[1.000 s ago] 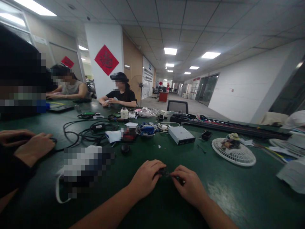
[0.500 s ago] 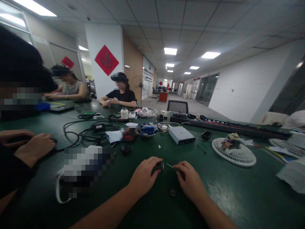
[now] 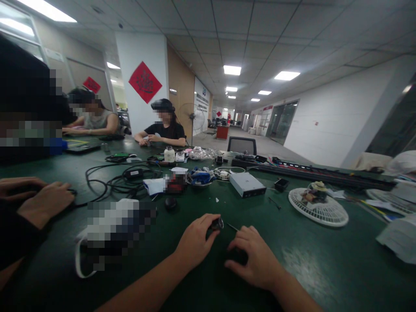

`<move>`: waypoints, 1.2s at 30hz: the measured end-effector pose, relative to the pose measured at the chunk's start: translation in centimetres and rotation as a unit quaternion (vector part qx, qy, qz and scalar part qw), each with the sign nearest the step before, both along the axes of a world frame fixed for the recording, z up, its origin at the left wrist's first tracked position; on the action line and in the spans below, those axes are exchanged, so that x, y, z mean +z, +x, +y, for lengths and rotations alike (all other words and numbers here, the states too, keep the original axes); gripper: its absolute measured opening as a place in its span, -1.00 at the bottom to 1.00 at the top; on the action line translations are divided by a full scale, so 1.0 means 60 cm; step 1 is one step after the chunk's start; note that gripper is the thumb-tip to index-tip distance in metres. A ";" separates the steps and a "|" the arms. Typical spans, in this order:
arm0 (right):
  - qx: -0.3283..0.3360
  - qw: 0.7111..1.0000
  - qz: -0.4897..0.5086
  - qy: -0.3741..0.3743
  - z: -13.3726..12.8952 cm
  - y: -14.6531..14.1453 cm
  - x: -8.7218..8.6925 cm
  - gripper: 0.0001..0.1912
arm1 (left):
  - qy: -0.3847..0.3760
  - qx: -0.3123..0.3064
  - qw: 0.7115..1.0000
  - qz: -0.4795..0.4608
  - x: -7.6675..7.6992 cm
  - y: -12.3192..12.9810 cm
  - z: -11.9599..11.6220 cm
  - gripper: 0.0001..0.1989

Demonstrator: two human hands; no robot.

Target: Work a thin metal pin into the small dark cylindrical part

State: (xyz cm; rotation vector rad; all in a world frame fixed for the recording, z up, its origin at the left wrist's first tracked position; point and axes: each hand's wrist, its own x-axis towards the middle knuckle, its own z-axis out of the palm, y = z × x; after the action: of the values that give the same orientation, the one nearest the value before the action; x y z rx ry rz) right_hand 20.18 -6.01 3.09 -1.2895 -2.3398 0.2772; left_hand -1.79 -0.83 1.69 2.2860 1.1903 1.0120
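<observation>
My left hand grips a small black cylindrical part between thumb and fingers, just above the dark green table. A thin metal shaft lies just right of that part, and I cannot tell what holds it. My right hand rests low on the table, close below the shaft, with its fingers curved and spread. Nothing shows in it. The hand may cover a small dark ring seen earlier.
A co-worker's hand rests at the left near a pixelated object. Ahead lie tangled black cables, a black knob, a silver box and a white fan guard. Two seated people work farther along.
My right hand has moved down and toward me, away from the thin shaft. The small dark ring on the table no longer shows. My left hand keeps the black part.
</observation>
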 end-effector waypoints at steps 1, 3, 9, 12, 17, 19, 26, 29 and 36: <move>0.022 1.000 -0.014 -0.016 -0.003 -0.004 0.001 -0.70 | 0.000 -0.002 1.000 0.000 0.000 0.000 0.000 -0.60; 0.034 0.998 -0.029 -0.032 -0.005 -0.008 -0.002 -0.69 | -0.001 -0.005 1.000 0.002 0.001 -0.001 -0.001 -0.60; -0.008 0.999 -0.024 -0.023 0.007 -0.002 -0.020 -0.95 | -0.012 -0.008 1.000 0.014 0.002 0.000 -0.002 -0.60; -0.030 0.999 0.013 -0.009 0.010 0.002 -0.028 -0.91 | -0.018 -0.014 1.000 0.015 0.002 -0.001 -0.002 -0.59; -0.004 0.995 0.084 0.046 0.017 0.006 -0.034 -0.79 | -0.031 -0.044 0.997 0.046 0.004 -0.001 -0.004 -0.56; 0.021 0.992 0.095 0.080 0.021 0.008 -0.033 -0.83 | -0.030 -0.075 0.994 0.067 0.006 -0.001 -0.006 -0.53; 0.032 0.991 0.079 0.101 0.026 0.014 -0.041 -0.87 | -0.010 -0.148 0.983 0.107 0.014 0.000 -0.015 -0.53; 0.038 0.991 0.081 0.097 0.025 0.014 -0.045 -0.84 | -0.006 -0.149 0.983 0.107 0.016 0.000 -0.015 -0.54; -0.005 0.994 0.086 0.073 0.022 0.011 -0.035 -0.88 | -0.007 -0.179 0.975 0.130 0.019 -0.001 -0.018 -0.53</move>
State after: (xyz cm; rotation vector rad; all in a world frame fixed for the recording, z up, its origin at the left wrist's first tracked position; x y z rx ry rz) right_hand 20.84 -4.67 0.97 -1.1592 -2.1654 0.2007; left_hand -1.87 -1.89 2.82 2.5558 0.8221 0.5842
